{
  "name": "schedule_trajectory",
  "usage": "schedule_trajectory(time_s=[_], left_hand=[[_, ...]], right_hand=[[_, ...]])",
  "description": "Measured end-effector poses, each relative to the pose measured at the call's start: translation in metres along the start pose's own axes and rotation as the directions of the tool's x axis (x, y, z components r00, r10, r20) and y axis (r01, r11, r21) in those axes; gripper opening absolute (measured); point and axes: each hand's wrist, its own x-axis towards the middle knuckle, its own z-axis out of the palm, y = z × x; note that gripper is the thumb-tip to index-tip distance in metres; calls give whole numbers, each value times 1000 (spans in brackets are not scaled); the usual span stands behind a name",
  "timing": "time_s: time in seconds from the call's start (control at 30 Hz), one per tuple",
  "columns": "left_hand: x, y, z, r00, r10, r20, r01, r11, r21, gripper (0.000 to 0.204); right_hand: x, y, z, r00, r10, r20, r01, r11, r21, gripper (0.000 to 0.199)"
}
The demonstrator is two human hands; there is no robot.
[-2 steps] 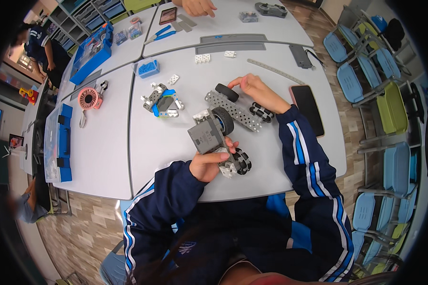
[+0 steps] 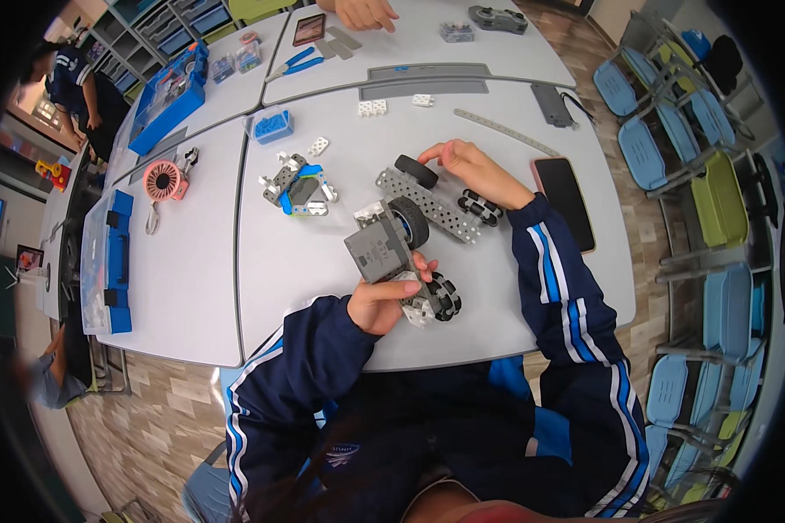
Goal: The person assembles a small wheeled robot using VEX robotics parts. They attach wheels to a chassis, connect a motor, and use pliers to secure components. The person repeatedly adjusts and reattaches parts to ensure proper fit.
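My left hand [image 2: 377, 305] is closed round a wheeled building-kit assembly. It has a grey block like a motor or battery [image 2: 378, 253], a black rubber tyre [image 2: 409, 221], white connectors and a black roller wheel [image 2: 445, 296]. Just beyond it, a second assembly rests on the table: a grey perforated beam [image 2: 427, 207] with a smooth black wheel [image 2: 416, 171] and a roller wheel [image 2: 480, 207]. My right hand [image 2: 480, 172] reaches over this one, index fingertip at the smooth wheel's edge, thumb and fingers apart and partly curled. It grips nothing that I can see.
A white, grey and blue kit frame [image 2: 301, 185] sits left of the assemblies. Around it are a box of blue pieces [image 2: 272, 126], white connectors [image 2: 372, 107] and a long grey strip [image 2: 506, 129]. A phone [image 2: 564, 203] lies at right. Another person's hand [image 2: 365, 12] is across the table.
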Motion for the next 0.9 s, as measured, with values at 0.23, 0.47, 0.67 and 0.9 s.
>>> schedule_trajectory(time_s=[0.23, 0.47, 0.67, 0.9], left_hand=[[5, 4, -4, 1000, 30, -6, -30, 999, 16, 32], [3, 13, -8, 986, -32, 162, 35, 999, -16, 37], [11, 9, -21, 906, 39, 423, 50, 979, -197, 85], [3, 18, -8, 966, -170, 196, 212, 952, -222, 66]], right_hand=[[-4, -16, -8, 974, -128, -190, 93, 979, -180, 40], [-43, -65, 28, 959, -263, 109, 215, 920, 328, 64], [-52, -65, 33, 983, -114, 145, 31, 878, 478, 65], [-57, -67, 35, 983, -85, 165, 14, 921, 390, 62]])
